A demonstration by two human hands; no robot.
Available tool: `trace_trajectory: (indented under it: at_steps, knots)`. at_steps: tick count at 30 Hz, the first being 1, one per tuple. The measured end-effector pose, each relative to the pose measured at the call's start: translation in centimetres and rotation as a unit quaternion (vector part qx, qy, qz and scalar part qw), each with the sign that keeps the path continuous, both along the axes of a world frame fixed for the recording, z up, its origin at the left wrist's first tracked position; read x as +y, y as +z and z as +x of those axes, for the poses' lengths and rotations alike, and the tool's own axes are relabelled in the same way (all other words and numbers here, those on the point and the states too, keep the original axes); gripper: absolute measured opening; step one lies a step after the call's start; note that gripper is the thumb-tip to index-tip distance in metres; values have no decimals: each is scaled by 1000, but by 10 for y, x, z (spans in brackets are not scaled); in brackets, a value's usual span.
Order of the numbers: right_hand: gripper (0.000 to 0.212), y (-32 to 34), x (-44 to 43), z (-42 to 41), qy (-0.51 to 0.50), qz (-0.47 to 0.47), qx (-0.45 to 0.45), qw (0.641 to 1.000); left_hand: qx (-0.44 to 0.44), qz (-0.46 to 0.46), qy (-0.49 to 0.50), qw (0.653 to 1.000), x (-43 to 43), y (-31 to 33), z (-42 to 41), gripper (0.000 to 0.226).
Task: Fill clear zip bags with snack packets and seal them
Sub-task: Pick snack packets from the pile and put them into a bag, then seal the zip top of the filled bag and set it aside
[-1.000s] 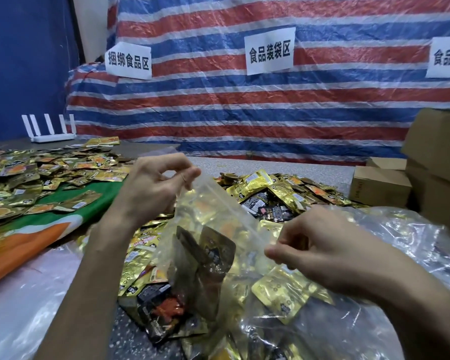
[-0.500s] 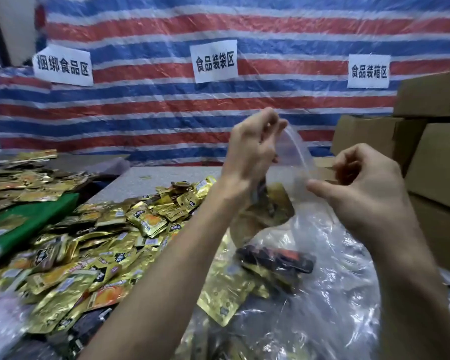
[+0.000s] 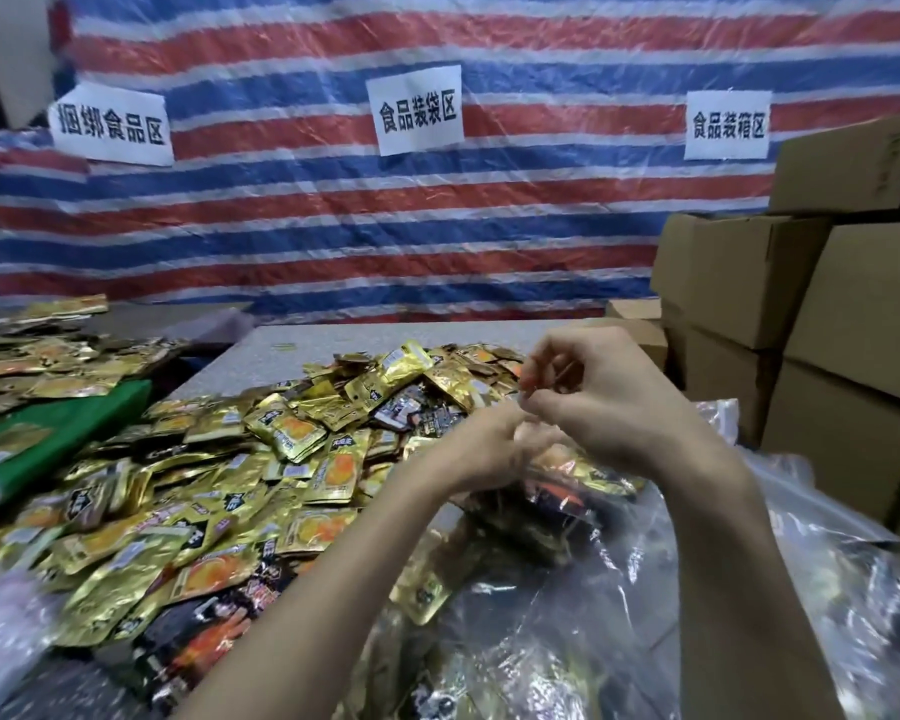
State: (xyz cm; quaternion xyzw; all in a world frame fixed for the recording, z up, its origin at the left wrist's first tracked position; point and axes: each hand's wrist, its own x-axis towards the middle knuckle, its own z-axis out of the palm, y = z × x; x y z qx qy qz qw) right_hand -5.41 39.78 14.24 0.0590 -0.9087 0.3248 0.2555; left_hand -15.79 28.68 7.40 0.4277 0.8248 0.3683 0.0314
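Both hands meet over the table at centre right. My left hand (image 3: 481, 449) and my right hand (image 3: 598, 402) pinch the top edge of a clear zip bag (image 3: 557, 506) that holds gold and dark snack packets; the bag hangs below my fingers, and they hide its zip strip. A large heap of loose gold snack packets (image 3: 261, 459) covers the grey table (image 3: 302, 350) to the left of my hands. Filled clear bags (image 3: 567, 641) lie piled under my forearms.
Stacked cardboard boxes (image 3: 827, 324) stand at the right. More packets lie on a green sheet (image 3: 68, 423) at the left. A striped tarp (image 3: 437, 226) with three paper signs hangs behind the table.
My hands have come down and drawn close together at the bag's top edge. The bag has dropped lower, onto the pile of clear bags. The view has swung slightly left.
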Motion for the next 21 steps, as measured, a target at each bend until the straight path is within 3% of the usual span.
trace_trajectory:
  at_steps: [5,8,12,16,19,21]
  knots:
    - [13,-1,-27,-2,67,13,-3,998,71,98,119,985,-78,17,28,16]
    - [9,-5,-47,1,111,38,-12,993,100,171,216,956,-141,13,46,12]
    - [8,-8,-77,7,182,68,-13,981,79,184,340,919,-232,-13,60,7]
    - [7,-12,-98,9,225,89,-20,970,66,81,449,888,-307,-50,63,8]
    - [8,-14,-104,9,235,104,-47,965,57,-146,568,808,-352,-79,63,44]
    - [9,-15,-104,9,236,105,-53,965,-15,-281,594,754,-368,-95,68,60]
